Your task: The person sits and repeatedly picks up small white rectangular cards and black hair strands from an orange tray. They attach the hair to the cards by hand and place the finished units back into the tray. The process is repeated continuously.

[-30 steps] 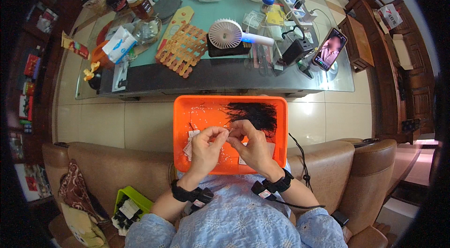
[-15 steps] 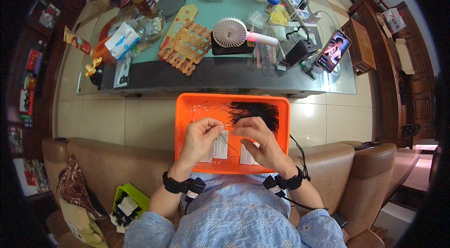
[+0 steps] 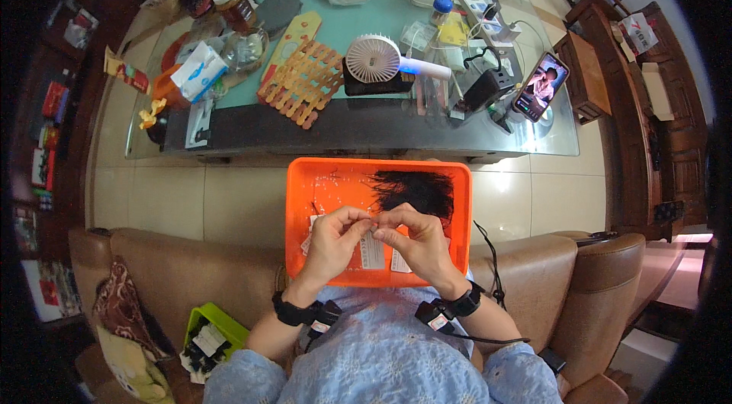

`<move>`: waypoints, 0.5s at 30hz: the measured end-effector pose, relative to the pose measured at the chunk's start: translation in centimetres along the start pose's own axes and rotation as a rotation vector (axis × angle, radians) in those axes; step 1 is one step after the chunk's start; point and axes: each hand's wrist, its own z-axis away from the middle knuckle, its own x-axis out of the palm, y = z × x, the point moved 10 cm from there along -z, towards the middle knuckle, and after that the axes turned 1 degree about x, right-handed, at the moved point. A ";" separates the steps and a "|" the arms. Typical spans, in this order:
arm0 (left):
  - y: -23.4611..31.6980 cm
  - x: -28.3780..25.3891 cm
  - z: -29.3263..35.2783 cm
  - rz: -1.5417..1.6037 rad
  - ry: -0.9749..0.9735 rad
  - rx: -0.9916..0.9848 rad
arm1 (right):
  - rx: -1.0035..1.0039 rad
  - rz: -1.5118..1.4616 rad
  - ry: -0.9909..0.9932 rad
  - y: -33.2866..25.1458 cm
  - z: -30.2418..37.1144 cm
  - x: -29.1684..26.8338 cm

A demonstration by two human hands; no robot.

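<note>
Over an orange tray (image 3: 293, 184) my two hands meet at the fingertips. My left hand (image 3: 335, 242) is closed in a pinch on a thin black string, which is mostly hidden now. My right hand (image 3: 419, 242) also pinches right against the left fingertips; whatever is between its fingers is too small to make out. A pile of black strings (image 3: 419, 190) lies in the tray's far right part. Small white bits (image 3: 329, 192) are scattered at the far left. White printed cards (image 3: 372, 253) lie under my hands, partly covered by them.
Beyond the tray stands a glass-topped table (image 3: 366, 125) with a handheld fan (image 3: 374, 59), a wooden lattice mat (image 3: 303, 83) and a propped phone (image 3: 543, 87). A green bin (image 3: 229, 325) holding black and white items sits at my left on the brown sofa (image 3: 221, 251).
My right hand has come down and left to meet the left fingertips, its fingers closing. My left hand has shifted slightly right and down. The string hanging from it is no longer plainly visible.
</note>
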 end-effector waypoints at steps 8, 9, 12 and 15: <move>1.5 -1.4 0.8 -0.022 0.240 0.125 | -0.170 0.231 0.220 -1.6 0.0 -0.7; 2.2 -1.6 1.0 -0.079 0.260 0.179 | -0.177 0.251 0.222 -1.7 0.0 -0.6; 1.6 -1.6 0.9 -0.087 0.254 0.114 | -0.186 0.292 0.224 -1.9 0.0 -0.3; 1.6 -1.5 1.0 -0.040 0.252 0.115 | -0.181 0.303 0.227 -1.8 0.1 -0.1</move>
